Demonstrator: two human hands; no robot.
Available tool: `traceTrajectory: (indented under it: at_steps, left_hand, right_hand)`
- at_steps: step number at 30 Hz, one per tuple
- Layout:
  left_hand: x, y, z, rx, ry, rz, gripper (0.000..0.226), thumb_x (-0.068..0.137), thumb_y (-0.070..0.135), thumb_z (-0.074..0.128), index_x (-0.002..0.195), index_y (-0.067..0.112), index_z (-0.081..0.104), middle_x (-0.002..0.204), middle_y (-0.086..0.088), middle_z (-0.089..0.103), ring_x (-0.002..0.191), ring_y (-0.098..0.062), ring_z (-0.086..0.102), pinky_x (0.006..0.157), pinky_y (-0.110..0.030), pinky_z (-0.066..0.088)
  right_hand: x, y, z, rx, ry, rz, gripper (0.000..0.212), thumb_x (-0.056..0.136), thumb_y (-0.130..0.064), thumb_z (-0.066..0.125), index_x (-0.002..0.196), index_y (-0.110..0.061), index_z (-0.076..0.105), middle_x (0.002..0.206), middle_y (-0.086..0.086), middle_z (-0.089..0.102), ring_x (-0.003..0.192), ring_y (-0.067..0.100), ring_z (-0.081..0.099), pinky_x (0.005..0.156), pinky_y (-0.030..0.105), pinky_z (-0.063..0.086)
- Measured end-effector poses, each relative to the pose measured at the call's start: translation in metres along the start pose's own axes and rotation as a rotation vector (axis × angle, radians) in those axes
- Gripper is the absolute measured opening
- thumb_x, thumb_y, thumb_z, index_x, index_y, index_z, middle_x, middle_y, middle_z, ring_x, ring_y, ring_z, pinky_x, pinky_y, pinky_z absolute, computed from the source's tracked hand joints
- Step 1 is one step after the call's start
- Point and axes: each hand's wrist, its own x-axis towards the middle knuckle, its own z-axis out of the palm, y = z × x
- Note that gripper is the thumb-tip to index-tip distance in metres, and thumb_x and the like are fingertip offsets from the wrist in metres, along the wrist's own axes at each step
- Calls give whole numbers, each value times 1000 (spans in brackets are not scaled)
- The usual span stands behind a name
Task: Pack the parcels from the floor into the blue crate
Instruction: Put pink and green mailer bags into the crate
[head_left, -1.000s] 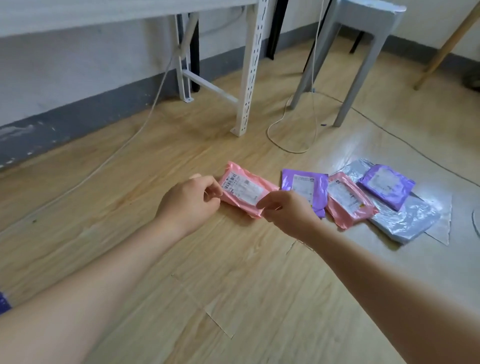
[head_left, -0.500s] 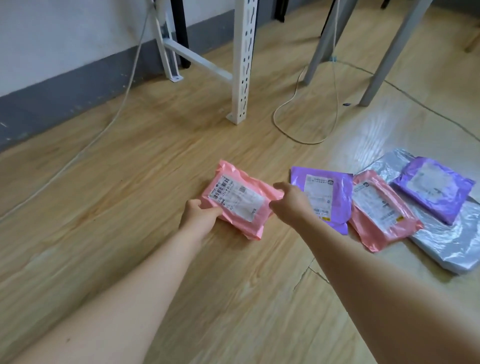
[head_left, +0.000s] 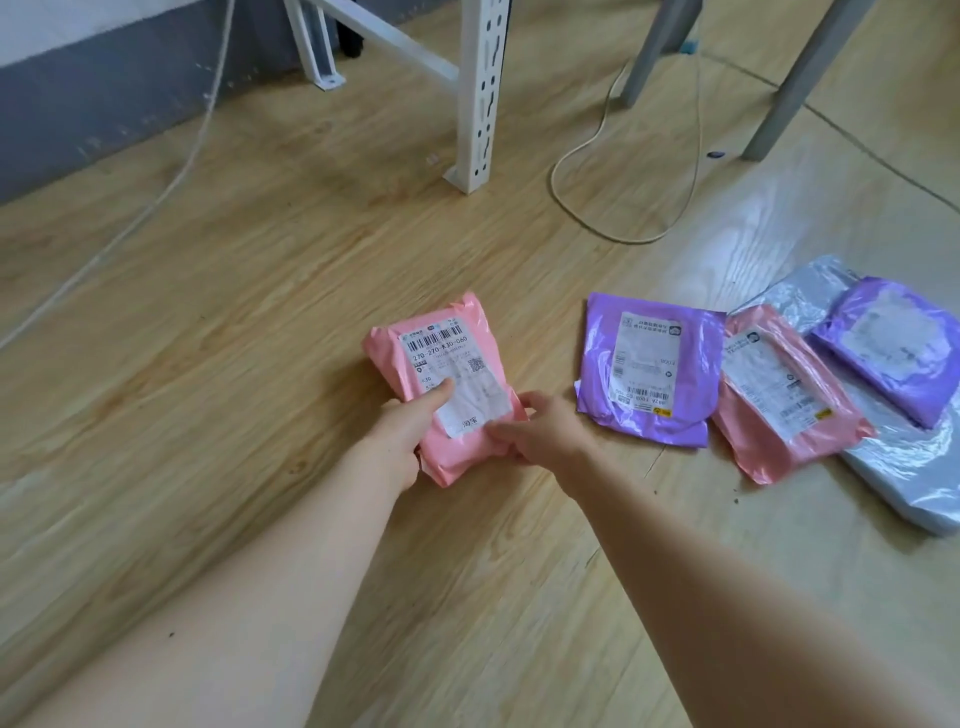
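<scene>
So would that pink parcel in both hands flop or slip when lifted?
The pink parcel looks padded and wrinkled, so it probably bends a little rather than staying rigid. Its glossy wrap may be slippery, though the left hand and right hand grip opposite edges.

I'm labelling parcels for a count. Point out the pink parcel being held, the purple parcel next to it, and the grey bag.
held pink parcel (head_left: 441, 364): head view, its white label.
purple parcel (head_left: 602, 374): head view, bare left side.
grey bag (head_left: 904, 462): head view, near edge.

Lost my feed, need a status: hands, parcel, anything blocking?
Left hand and right hand both gripping the pink plastic mailer parcel at its near end. Blue crate not in view. Nothing blocking.
</scene>
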Motion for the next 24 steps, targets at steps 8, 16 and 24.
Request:
traceTrajectory:
  at_steps: [8,16,24]
  left_hand:
    - [-77,17,-48,20,-1,25,26,77,10,75,101,10,63,85,-6,70,64,-15,69,60,-27,57]
    - [-265,79,-140,-82,103,-13,47,76,3,73,119,7,55,110,-14,68,85,-23,66,70,-29,50]
    - [-403,117,-232,-280,374,33,45,76,-12,61,109,14,45,104,-10,62,83,-21,62,71,-31,51]
  right_hand:
    - [-84,-34,9,89,-114,3,25,79,3,66,94,-12,53,75,2,54,61,14,51,58,25,48]
    - [-243,-139,33,-79,-217,-50,27,78,2,62,66,-20,52,58,4,55,54,21,46,61,38,41]
    - [-362,-241,75,-358,-351,-258,22,68,-12,61,61,-29,50,63,-2,59,64,25,55,62,36,47]
